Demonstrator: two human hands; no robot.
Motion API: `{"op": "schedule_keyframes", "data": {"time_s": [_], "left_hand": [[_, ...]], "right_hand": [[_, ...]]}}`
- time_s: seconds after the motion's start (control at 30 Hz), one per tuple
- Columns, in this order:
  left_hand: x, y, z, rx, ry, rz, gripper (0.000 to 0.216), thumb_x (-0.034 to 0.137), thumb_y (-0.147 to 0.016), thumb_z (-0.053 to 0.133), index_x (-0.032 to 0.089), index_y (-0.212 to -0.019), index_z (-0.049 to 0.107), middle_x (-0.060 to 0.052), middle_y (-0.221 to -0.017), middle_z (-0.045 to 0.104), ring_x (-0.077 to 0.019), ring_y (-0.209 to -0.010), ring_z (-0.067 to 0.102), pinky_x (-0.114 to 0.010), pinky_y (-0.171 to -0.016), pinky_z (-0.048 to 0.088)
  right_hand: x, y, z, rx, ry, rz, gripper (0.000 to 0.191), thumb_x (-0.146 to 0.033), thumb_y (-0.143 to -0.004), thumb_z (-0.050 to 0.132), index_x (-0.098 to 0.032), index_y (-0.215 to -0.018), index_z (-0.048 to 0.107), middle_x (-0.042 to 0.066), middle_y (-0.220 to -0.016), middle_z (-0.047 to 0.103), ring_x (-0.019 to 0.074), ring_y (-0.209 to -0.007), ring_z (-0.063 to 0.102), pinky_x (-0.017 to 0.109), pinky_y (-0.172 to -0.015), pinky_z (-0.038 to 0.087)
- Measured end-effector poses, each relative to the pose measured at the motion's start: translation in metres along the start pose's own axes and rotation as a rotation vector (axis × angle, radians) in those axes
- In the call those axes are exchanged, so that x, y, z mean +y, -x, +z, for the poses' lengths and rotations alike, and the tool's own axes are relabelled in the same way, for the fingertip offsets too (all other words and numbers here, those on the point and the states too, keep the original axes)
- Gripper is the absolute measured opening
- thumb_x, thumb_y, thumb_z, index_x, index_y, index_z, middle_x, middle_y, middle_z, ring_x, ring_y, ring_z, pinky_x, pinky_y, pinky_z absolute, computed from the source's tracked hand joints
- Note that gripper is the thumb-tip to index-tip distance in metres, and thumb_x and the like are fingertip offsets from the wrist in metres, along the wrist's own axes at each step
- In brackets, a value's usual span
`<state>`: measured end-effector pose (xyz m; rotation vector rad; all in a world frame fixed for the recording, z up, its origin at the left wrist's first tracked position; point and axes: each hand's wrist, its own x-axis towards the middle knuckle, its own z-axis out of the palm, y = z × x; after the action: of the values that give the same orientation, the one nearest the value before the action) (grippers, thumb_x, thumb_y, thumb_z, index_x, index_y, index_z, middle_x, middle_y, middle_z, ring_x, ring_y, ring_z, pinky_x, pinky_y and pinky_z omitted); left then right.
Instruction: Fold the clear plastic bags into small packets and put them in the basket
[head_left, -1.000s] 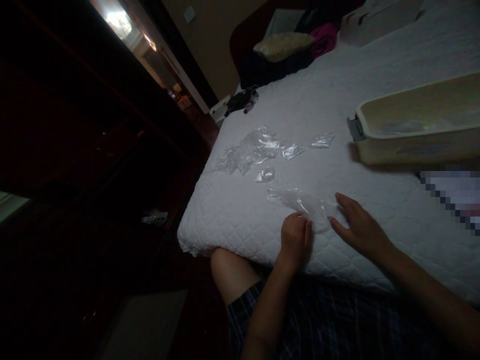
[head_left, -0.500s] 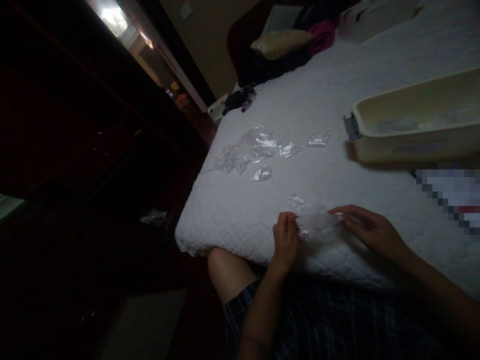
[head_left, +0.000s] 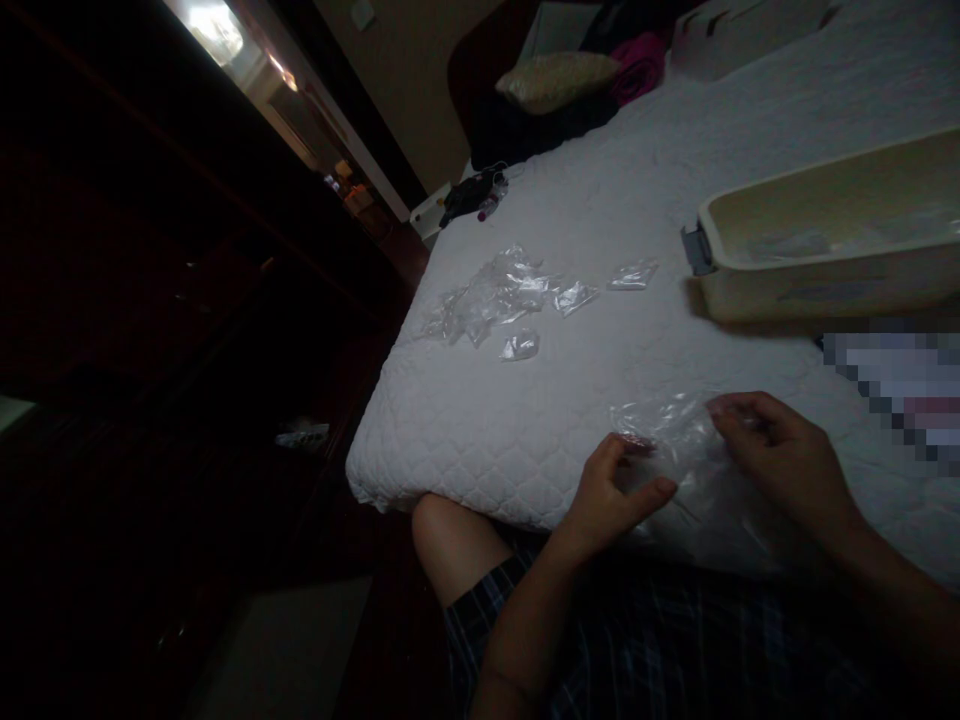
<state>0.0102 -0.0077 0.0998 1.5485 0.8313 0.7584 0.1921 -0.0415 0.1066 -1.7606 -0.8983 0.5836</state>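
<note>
A clear plastic bag (head_left: 686,440), crinkled and spread out, is between my hands at the near edge of the bed. My right hand (head_left: 791,455) pinches its upper right side between thumb and fingers. At its left side is my left hand (head_left: 611,490), thumb and fingers apart and against the plastic. Further off on the white quilted bedding lies a pile of clear plastic bags (head_left: 499,290). Near it are a few separate folded bags, one of them a small bag (head_left: 520,346) in front of the pile.
A cream plastic bin (head_left: 825,285) with a grey latch stands on the bed (head_left: 435,420) at right, clear plastic inside. Beyond are a beige pillow (head_left: 559,82), a rolled magenta cloth (head_left: 637,68) and a pale box (head_left: 742,40). Dark floor drops away at left.
The plastic bag has been spread wider and drawn nearer. My left hand moved right and its fingers parted. My right hand shifted slightly right, still pinching the bag.
</note>
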Motion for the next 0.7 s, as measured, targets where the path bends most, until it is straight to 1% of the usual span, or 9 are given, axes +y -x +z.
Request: {"op": "schedule_keyframes", "data": {"time_s": [0.1,0.2,0.27,0.33,0.4,0.47,0.57,0.63,0.7], "left_hand": [[-0.004,-0.005,0.008,0.012,0.189,-0.198,0.051,0.065,-0.069,0.069,0.017,-0.084,0.06,-0.006,-0.085,0.066,-0.0184,-0.082,0.062,-0.032,-0.08,0.048],[-0.006,-0.009,0.004,0.043,0.28,-0.275,0.047,0.062,-0.07,0.067,0.017,-0.075,0.057,0.0,-0.063,0.061,-0.0127,-0.06,0.059,-0.025,-0.062,0.046],[-0.007,-0.011,-0.003,0.083,0.29,-0.312,0.047,0.063,-0.069,0.067,0.017,-0.075,0.056,0.004,-0.054,0.055,-0.0084,-0.044,0.049,-0.021,-0.047,0.038],[-0.006,-0.013,-0.01,0.123,0.282,-0.337,0.048,0.063,-0.068,0.068,0.017,-0.077,0.056,0.006,-0.05,0.051,-0.0051,-0.035,0.037,-0.02,-0.038,0.028],[-0.006,-0.014,-0.017,0.178,0.273,-0.334,0.049,0.063,-0.067,0.069,0.017,-0.077,0.056,0.007,-0.05,0.05,-0.0035,-0.033,0.032,-0.019,-0.034,0.021],[-0.006,-0.015,-0.021,0.241,0.276,-0.321,0.05,0.063,-0.066,0.07,0.017,-0.077,0.056,0.007,-0.05,0.05,-0.003,-0.034,0.032,-0.018,-0.033,0.02],[-0.005,-0.017,-0.024,0.302,0.284,-0.35,0.049,0.062,-0.067,0.071,0.017,-0.078,0.056,0.008,-0.051,0.049,-0.0023,-0.035,0.031,-0.016,-0.034,0.02],[-0.003,-0.017,-0.025,0.323,0.287,-0.375,0.047,0.06,-0.068,0.072,0.016,-0.078,0.056,0.007,-0.052,0.049,-0.0022,-0.037,0.032,-0.016,-0.034,0.019],[-0.001,-0.017,-0.026,0.331,0.287,-0.366,0.047,0.06,-0.068,0.072,0.016,-0.078,0.057,0.007,-0.051,0.049,-0.0026,-0.038,0.034,-0.016,-0.035,0.02]], "right_hand": [[-0.001,-0.002,0.001,-0.008,-0.042,0.023,0.04,-0.057,-0.068,0.06,-0.02,-0.084,0.064,0.006,-0.078,0.066,0.0193,-0.065,0.058,0.032,-0.058,0.046],[-0.002,-0.003,-0.001,-0.064,-0.106,0.104,0.045,-0.06,-0.066,0.063,-0.02,-0.086,0.065,0.002,-0.065,0.061,0.0157,-0.051,0.051,0.029,-0.046,0.04],[-0.002,-0.003,-0.004,-0.076,-0.163,0.138,0.045,-0.061,-0.067,0.065,-0.02,-0.087,0.065,-0.001,-0.059,0.057,0.0136,-0.046,0.048,0.027,-0.043,0.037],[0.0,-0.004,-0.007,-0.062,-0.207,0.13,0.045,-0.061,-0.07,0.065,-0.02,-0.089,0.065,0.0,-0.062,0.059,0.0128,-0.048,0.049,0.026,-0.045,0.039],[0.003,-0.007,-0.009,-0.093,-0.228,0.114,0.047,-0.063,-0.072,0.063,-0.021,-0.093,0.065,0.001,-0.069,0.063,0.0126,-0.051,0.052,0.026,-0.049,0.043],[0.008,-0.009,-0.01,-0.179,-0.267,0.118,0.052,-0.067,-0.072,0.061,-0.022,-0.099,0.065,0.003,-0.074,0.065,0.0133,-0.056,0.056,0.027,-0.054,0.046],[0.016,-0.014,-0.007,-0.303,-0.286,0.197,0.062,-0.07,-0.062,0.067,-0.022,-0.101,0.064,0.005,-0.08,0.069,0.0169,-0.064,0.062,0.029,-0.061,0.051],[0.02,-0.016,-0.004,-0.348,-0.25,0.241,0.064,-0.068,-0.055,0.073,-0.022,-0.099,0.064,0.006,-0.082,0.07,0.0201,-0.07,0.065,0.032,-0.067,0.053],[0.022,-0.016,-0.003,-0.399,-0.201,0.213,0.059,-0.066,-0.056,0.073,-0.022,-0.095,0.065,0.007,-0.084,0.071,0.0223,-0.075,0.066,0.034,-0.072,0.053]]}}
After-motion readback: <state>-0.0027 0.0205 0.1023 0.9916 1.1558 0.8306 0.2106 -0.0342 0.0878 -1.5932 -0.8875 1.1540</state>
